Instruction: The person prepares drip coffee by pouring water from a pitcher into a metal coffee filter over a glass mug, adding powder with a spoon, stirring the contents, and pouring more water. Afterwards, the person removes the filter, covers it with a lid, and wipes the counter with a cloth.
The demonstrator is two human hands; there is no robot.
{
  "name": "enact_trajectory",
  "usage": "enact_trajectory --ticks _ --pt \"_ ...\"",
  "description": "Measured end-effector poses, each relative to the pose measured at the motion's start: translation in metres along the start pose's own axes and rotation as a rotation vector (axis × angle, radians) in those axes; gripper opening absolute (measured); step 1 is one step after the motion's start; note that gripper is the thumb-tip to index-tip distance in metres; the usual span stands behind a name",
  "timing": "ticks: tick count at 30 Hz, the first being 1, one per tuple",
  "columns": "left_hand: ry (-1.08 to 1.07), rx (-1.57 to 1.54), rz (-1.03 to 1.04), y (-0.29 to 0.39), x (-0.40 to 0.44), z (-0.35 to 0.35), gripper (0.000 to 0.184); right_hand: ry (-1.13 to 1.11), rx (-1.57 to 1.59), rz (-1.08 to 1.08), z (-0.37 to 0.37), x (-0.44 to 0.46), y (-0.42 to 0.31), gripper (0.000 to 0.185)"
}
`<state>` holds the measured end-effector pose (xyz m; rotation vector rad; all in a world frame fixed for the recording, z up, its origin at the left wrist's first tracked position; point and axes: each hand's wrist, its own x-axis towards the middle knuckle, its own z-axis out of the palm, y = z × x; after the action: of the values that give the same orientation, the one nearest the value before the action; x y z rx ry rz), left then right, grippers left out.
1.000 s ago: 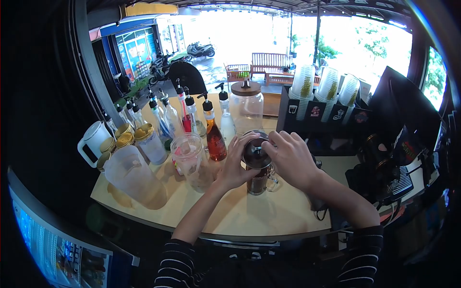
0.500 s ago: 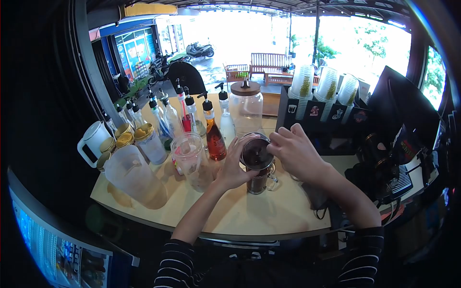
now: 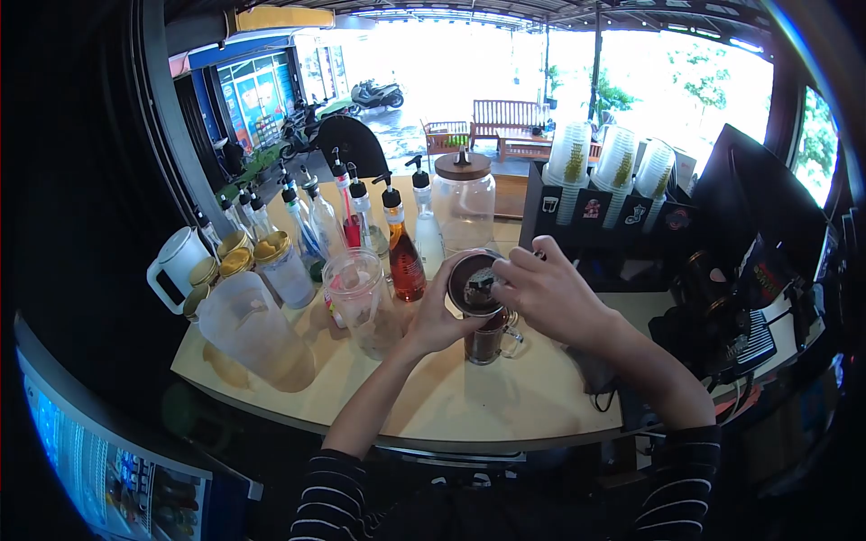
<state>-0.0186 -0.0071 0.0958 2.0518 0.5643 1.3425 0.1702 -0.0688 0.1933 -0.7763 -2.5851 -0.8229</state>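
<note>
A round metal-rimmed cup (image 3: 473, 287) with dark contents is wrapped by the fingers of my left hand (image 3: 439, 311). It is held above a glass mug (image 3: 484, 345) of dark liquid, whose handle shows on the right. My right hand (image 3: 548, 293) is pinched over the cup's right rim; what its fingers grip is too small to make out. A bottle of amber syrup (image 3: 407, 261) with a black pump stands left of the cup. Beside it is a clear plastic container (image 3: 363, 307).
A frosted pitcher (image 3: 248, 329), gold-lidded jars (image 3: 287, 270) and several pump bottles stand on the counter (image 3: 433, 410) at the left. Behind is a wooden-lidded jar (image 3: 464, 212). Stacked cups (image 3: 570, 162) stand in a black holder at the right.
The cup has tilted slightly towards me, and its inside shows lighter patches. My right hand has shifted a little, staying at the rim.
</note>
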Motion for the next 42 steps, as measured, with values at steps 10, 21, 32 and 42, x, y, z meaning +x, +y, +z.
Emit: enact_trajectory --ticks 10,21,32,42 --pt "0.031 0.006 0.0 0.008 0.002 0.005 0.088 0.016 -0.108 0.114 0.003 0.001 -0.004 0.014" --pt "0.002 0.294 0.058 0.003 0.006 -0.002 0.084 0.002 -0.095 0.067 0.009 -0.003 0.001 0.014" --pt "-0.027 0.103 -0.014 -0.001 0.007 -0.002 0.086 0.118 -0.168 0.006 0.009 -0.008 0.006 0.017" --pt "-0.064 0.302 0.107 0.011 0.009 -0.003 0.083 0.075 -0.051 -0.04 0.006 -0.008 0.005 0.015"
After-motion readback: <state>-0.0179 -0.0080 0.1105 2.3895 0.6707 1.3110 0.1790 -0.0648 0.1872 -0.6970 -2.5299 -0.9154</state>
